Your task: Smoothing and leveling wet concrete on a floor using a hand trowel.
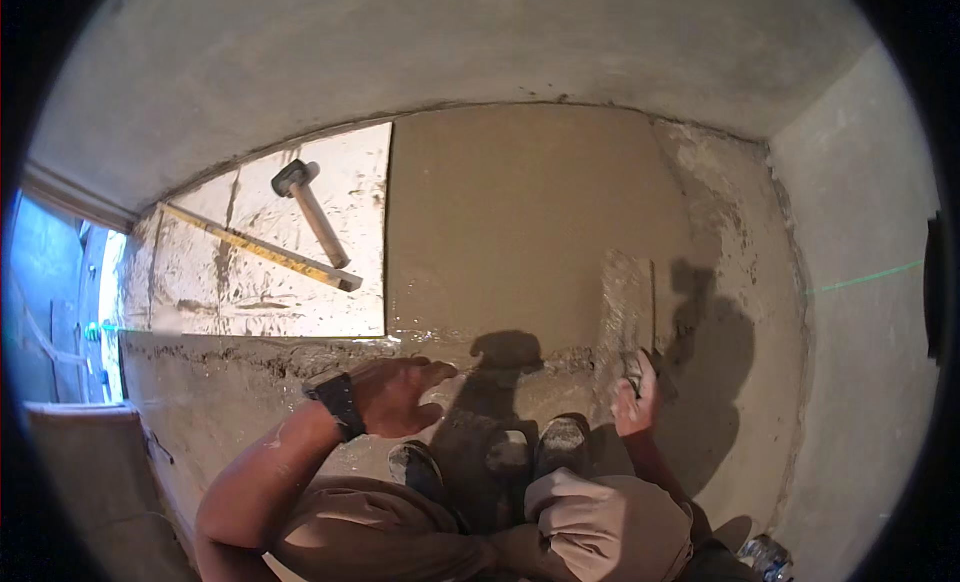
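Note:
My right hand [636, 400] is wrapped round the handle of a trowel [628, 300]. The trowel's long, mortar-smeared blade points away from me, flat or nearly flat against the wet, grey-brown mortar [520, 212]. My left hand [393, 396], with a dark band at the wrist, hovers near the mortar's front edge. Its fingers are apart and it holds nothing. Left of the mortar lie large white tiles [350, 162] smeared with dirt. On them rest a mallet [312, 214] with a dark head and wooden handle, and a yellow spirit level [262, 250].
Plastered walls [480, 52] close off the far and right sides; a green laser line [868, 276] crosses the right one. A doorway [75, 302] opens at the left. My shoes [562, 444] stand before the mortar's ragged front edge. A clear plastic bottle [768, 558] lies at lower right.

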The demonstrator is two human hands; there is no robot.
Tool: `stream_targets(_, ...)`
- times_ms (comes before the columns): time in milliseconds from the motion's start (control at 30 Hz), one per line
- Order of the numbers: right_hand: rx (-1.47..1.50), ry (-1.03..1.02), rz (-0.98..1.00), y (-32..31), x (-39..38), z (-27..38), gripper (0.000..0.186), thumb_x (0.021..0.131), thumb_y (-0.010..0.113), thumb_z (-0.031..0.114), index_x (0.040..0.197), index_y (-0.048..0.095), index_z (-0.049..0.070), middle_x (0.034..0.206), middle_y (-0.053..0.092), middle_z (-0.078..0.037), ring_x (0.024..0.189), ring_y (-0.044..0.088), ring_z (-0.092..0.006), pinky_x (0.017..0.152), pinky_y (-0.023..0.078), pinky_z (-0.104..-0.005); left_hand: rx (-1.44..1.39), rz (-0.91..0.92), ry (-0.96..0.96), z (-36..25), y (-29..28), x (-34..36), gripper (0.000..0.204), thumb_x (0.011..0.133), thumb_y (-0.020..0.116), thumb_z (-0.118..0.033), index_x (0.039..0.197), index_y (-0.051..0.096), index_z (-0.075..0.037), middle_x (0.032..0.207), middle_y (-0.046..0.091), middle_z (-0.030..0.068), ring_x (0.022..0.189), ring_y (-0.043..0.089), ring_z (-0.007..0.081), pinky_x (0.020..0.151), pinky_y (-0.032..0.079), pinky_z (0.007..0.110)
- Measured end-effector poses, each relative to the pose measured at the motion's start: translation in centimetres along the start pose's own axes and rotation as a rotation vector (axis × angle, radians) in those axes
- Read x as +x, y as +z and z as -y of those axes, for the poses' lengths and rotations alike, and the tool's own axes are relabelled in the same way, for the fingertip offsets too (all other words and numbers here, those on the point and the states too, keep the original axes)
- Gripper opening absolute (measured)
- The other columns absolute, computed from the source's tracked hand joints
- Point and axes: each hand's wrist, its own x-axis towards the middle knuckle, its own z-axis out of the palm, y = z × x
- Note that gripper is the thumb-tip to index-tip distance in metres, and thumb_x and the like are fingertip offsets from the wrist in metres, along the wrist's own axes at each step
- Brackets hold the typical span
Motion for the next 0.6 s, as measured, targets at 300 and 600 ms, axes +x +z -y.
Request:
stream_targets(300,-0.365,-0.431,0.316,21.9,15.8,7.7,0.053,0.095,0.066,0.020,0.139,0.049,-0.005,0.102,0.068,-0.027,0.094,0.067,-0.0405,0.083,0.053,-0.0433,0.043,0.090,-0.112,1.3,-0.5,-1.0,0.058,0.087,0.067,-0.028,0.139,0.054,-0.009,0.117,0.067,0.0227,0.110,0.066,0.0400,0.095,0.053,0.049)
stream_targets(600,-1.065,-0.464,0.170,35.0,22.6,9.3,0.053,0.096,0.060,0.028,0.142,0.047,0.004,0.107,0.069,-0.023,0.107,0.066,-0.0396,0.089,0.053,-0.0488,0.055,0.021,0.052,3.2,0.4,-0.8,0.063,0.084,0.069,-0.032,0.140,0.052,-0.010,0.112,0.067,0.0230,0.097,0.069,0.0418,0.082,0.058,0.050)
